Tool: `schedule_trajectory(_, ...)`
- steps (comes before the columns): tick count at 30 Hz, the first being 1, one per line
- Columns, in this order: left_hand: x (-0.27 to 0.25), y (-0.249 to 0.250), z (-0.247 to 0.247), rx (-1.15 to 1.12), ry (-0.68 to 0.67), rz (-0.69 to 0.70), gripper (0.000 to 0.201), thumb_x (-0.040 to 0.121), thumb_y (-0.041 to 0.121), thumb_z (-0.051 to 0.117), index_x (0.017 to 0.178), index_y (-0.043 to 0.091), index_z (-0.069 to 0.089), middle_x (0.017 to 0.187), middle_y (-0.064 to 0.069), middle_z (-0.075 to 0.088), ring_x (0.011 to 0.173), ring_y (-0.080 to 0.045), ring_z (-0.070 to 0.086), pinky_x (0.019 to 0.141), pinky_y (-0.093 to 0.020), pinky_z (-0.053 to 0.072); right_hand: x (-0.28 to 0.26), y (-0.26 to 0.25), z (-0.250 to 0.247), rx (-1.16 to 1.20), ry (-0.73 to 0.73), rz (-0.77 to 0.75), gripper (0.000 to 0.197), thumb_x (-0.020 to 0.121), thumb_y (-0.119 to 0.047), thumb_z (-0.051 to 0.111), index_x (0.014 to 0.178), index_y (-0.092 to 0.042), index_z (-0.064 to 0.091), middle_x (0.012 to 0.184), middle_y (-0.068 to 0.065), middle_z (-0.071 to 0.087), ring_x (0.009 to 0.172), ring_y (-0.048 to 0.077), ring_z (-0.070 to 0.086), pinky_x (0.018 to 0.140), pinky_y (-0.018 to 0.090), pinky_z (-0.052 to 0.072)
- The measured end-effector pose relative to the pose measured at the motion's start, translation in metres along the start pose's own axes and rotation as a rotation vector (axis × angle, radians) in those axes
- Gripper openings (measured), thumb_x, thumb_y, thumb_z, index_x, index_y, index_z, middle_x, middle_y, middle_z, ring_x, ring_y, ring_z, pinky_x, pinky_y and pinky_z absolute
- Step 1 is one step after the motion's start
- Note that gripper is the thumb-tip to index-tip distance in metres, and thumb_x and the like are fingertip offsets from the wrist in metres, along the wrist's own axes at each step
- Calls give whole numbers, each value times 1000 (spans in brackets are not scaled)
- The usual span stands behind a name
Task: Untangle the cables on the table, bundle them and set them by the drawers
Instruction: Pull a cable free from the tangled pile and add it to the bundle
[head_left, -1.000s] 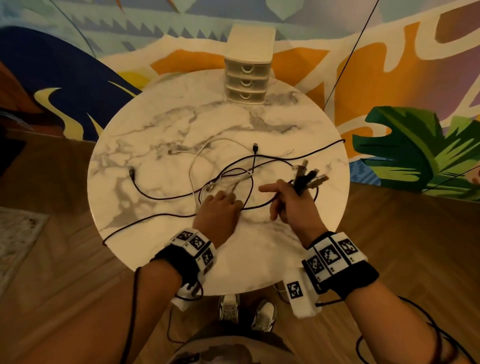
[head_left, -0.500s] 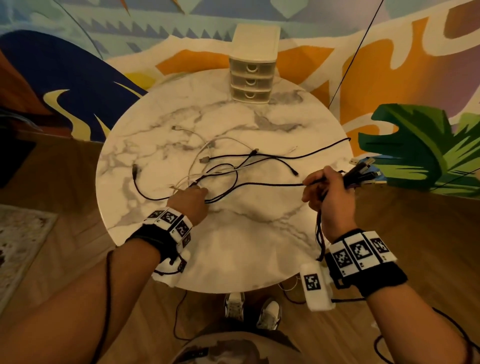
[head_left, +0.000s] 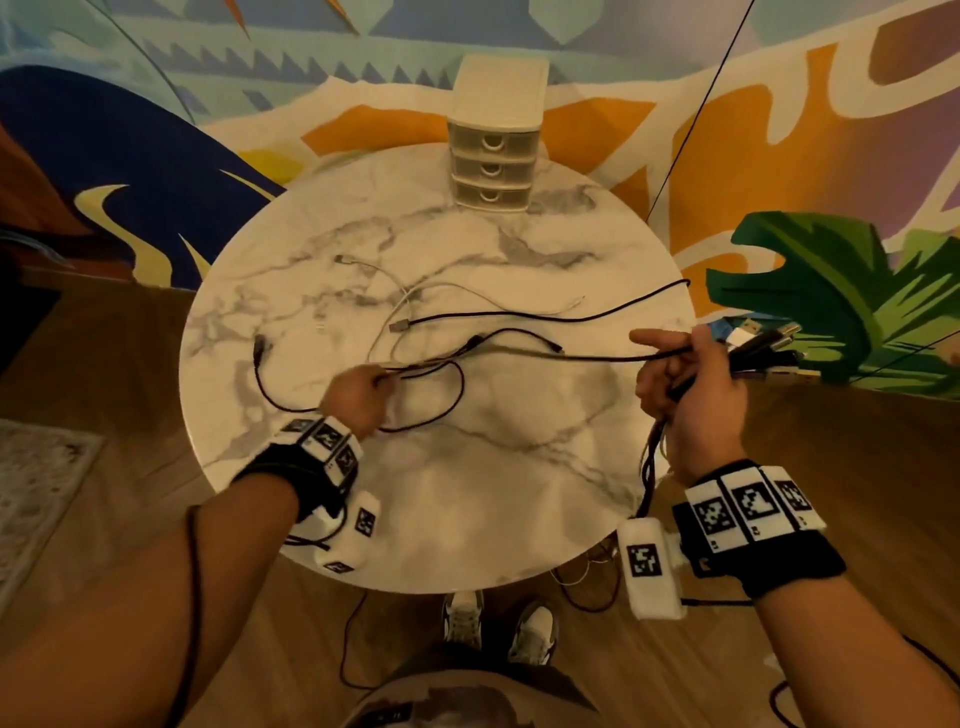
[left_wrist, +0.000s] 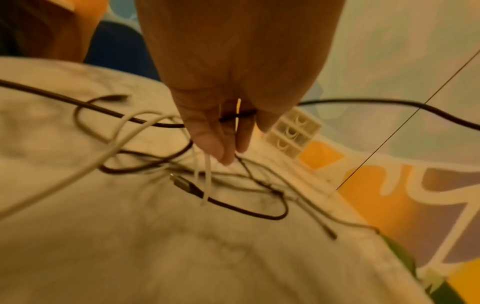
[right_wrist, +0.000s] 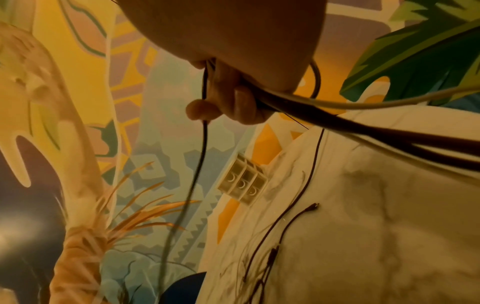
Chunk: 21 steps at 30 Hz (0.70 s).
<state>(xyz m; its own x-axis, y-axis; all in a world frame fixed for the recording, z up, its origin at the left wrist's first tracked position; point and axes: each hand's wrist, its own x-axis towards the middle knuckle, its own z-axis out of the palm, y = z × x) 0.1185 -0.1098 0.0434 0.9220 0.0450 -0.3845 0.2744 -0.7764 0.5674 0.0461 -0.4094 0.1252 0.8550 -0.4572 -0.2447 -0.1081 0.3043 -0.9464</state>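
Note:
Black cables (head_left: 457, 384) and white cables (head_left: 415, 296) lie tangled on the round marble table (head_left: 467, 509). My left hand (head_left: 358, 392) pinches black and white cable strands (left_wrist: 207, 174) at the table's middle left. My right hand (head_left: 685, 384) is over the table's right edge and grips a bundle of cables (right_wrist: 298, 107); their plug ends (head_left: 769, 343) stick out to the right, and the index finger points left. A taut black cable (head_left: 597, 356) runs between the two hands. The small three-drawer unit (head_left: 493, 156) stands at the table's far edge.
A painted mural wall (head_left: 156, 156) rises right behind the table. Wooden floor (head_left: 104, 364) surrounds it, with a rug (head_left: 31, 483) at the left. My shoes (head_left: 498, 623) are under the near edge. More wires (head_left: 592, 577) hang below the table's near right rim.
My hands have pulled apart: the right hand went right past the table's edge with its bundle, the left hand drew left. The tangle has stretched out and the cable between them is taut.

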Motion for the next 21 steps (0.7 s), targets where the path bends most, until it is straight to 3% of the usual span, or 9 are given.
schedule_trajectory(2,0,12,-19,-112,130,38,36,98,34,41,86,7,63,84,-15,67,66,-30,64,51,-27,49,0,8,-1,-43,-18,24,58,102,-42,26,97,-4,70,42,1,50,34,7,31,39,18,18)
schedule_trajectory(4,-10,34,-24,-234,167,83,40,98,36,40,82,8,63,74,-12,65,54,-23,58,43,-21,44,-5,17,3,-131,-38,45,59,101,-43,28,90,-5,72,42,2,47,36,9,31,39,19,21)
schedule_trajectory(5,-17,43,-22,-241,166,122,40,98,36,41,81,9,64,73,-10,64,55,-23,58,48,-24,49,-8,22,8,-176,-62,52,60,101,-42,29,81,-5,72,41,3,46,37,11,33,40,20,24)
schedule_trajectory(8,-46,69,-10,101,150,313,37,97,38,39,89,13,64,87,-12,68,81,-33,62,73,-42,51,-23,28,28,-300,-246,87,59,101,-41,32,76,-6,72,44,7,44,42,16,35,44,20,30)
schedule_trajectory(10,-66,84,4,360,149,451,32,98,37,36,97,16,60,98,-8,65,91,-31,60,73,-40,47,-32,28,43,-383,-394,119,50,99,-43,32,90,-15,73,48,9,47,43,13,37,47,20,30)
schedule_trajectory(13,-87,96,26,398,104,612,24,98,28,36,102,15,56,98,-4,60,83,-26,59,65,-38,45,-36,28,58,-487,-502,122,40,99,-42,34,104,-23,69,46,5,50,41,5,41,50,19,32)
schedule_trajectory(16,-80,76,43,175,26,531,18,96,23,42,94,13,57,92,-3,58,77,-21,55,67,-37,46,-34,26,57,-443,-490,74,40,101,-34,35,104,-16,70,46,7,48,40,6,40,45,12,33)
schedule_trajectory(19,-51,35,49,205,-58,313,19,94,17,46,99,7,61,102,-13,60,95,-29,56,81,-34,41,-30,20,48,-336,-388,37,46,101,-33,35,87,-10,73,47,9,50,46,18,35,41,17,26)
schedule_trajectory(21,-32,19,36,183,37,267,20,94,13,46,100,3,62,103,-20,59,98,-36,55,82,-35,40,-25,14,39,-264,-297,26,50,101,-33,36,75,-9,72,47,9,50,46,20,33,41,18,24)
